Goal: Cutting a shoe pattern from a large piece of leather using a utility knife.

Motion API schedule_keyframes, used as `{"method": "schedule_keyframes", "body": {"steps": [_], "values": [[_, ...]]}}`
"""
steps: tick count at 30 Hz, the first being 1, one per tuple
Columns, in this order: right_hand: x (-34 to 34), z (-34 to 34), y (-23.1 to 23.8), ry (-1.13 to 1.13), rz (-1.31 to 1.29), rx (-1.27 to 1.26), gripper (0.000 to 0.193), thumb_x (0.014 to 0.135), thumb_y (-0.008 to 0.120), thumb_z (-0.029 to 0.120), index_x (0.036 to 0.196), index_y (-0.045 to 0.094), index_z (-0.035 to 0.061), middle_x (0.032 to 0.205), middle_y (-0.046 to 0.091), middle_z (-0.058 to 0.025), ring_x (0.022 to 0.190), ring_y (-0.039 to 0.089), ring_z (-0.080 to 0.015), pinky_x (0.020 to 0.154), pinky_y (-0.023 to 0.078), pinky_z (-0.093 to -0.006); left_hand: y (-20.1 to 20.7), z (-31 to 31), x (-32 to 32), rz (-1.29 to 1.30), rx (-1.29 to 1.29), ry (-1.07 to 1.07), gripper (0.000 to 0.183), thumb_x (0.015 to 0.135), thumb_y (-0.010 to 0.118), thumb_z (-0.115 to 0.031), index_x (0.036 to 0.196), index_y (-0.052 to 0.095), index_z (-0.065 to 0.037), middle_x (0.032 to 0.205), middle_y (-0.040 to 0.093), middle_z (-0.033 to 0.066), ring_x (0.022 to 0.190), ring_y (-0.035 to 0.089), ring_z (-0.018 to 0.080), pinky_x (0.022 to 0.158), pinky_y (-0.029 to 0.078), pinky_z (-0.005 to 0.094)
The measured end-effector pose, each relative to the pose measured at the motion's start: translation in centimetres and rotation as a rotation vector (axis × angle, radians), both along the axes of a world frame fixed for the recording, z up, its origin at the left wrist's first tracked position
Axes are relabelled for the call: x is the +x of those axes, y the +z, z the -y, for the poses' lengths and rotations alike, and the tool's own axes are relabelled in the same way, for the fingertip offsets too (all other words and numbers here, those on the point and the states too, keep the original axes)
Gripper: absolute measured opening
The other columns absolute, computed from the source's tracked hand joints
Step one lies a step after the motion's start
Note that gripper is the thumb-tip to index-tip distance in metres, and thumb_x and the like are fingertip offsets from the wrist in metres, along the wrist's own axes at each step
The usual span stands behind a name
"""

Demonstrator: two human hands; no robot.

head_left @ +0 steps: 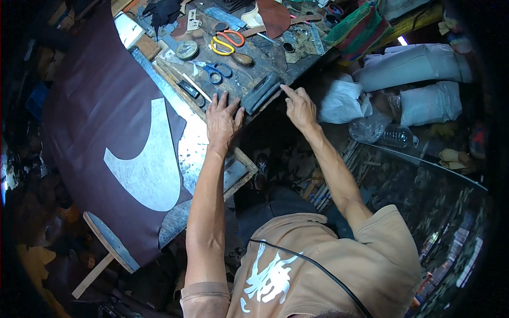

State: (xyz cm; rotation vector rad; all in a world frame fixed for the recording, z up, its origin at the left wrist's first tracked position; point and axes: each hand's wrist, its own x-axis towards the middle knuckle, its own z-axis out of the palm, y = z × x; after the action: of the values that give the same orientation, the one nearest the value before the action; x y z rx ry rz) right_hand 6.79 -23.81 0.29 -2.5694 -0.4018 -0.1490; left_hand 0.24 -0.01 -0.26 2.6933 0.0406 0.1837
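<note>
Cluttered workshop gloom surrounds a worn dark workbench (268, 59) scattered with tools and scraps. At far left, a big maroon sheet (79, 116), leather-like, spreads over the work area and hangs down past it, with a T-shaped wooden piece (112, 244) standing out near its lower edge. On the sheet lies a pale grey curved piece (151, 183), broad below and narrowing to two horns. Further right, on the bench, sit a round tin (186, 50), blue-handled scissors (213, 70) and, above them, scissors with yellow and orange handles (232, 51). The person's left hand (224, 117) lies palm down at the bench's near edge, fingers spread, holding nothing visible, its thumb just beside a dark oblong block (261, 94). That block lies slantwise along the edge, between the two hands. At its farther end is the right hand (301, 109), index finger extended and the others curled; whether it pinches anything cannot be told. White bundles (416, 69) and a clear plastic bottle (397, 138) lie at far right.
</note>
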Motion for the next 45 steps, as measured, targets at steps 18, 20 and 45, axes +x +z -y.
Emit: {"method": "schedule_keyframes", "body": {"steps": [18, 20, 45], "values": [[-2.0, 0.5, -0.3, 0.145, -0.072, -0.005, 0.039, 0.09, 0.058, 0.007, 0.127, 0.063, 0.0175, 0.091, 0.054, -0.0131, 0.087, 0.059, -0.0338, 0.074, 0.052, -0.0467, 0.3, -0.1, -0.4, -0.054, -0.016, 0.02, 0.037, 0.092, 0.062, -0.035, 0.123, 0.068, -0.016, 0.143, 0.05, 0.0161, 0.136, 0.039, 0.0416, 0.11, 0.033, 0.0504], [-0.9, 0.7, -0.6, 0.115, -0.035, -0.011, 0.04, 0.09, 0.057, 0.006, 0.127, 0.063, 0.018, 0.09, 0.053, -0.0127, 0.086, 0.059, -0.0337, 0.074, 0.052, -0.0467, 0.2, 0.1, -0.1, -0.04, -0.016, 0.014, 0.037, 0.092, 0.062, -0.035, 0.123, 0.068, -0.017, 0.143, 0.05, 0.016, 0.136, 0.04, 0.0416, 0.11, 0.034, 0.0503], [-3.3, -1.3, -1.0, 0.261, 0.013, 0.012, 0.042, 0.088, 0.053, 0.002, 0.122, 0.065, 0.0229, 0.089, 0.053, -0.01, 0.082, 0.058, -0.0313, 0.07, 0.052, -0.0437, -0.3, -0.4, 0.1, -0.007, -0.012, 0.016, 0.037, 0.091, 0.06, -0.036, 0.122, 0.068, -0.017, 0.142, 0.05, 0.0165, 0.136, 0.039, 0.0411, 0.112, 0.031, 0.0504]]}}
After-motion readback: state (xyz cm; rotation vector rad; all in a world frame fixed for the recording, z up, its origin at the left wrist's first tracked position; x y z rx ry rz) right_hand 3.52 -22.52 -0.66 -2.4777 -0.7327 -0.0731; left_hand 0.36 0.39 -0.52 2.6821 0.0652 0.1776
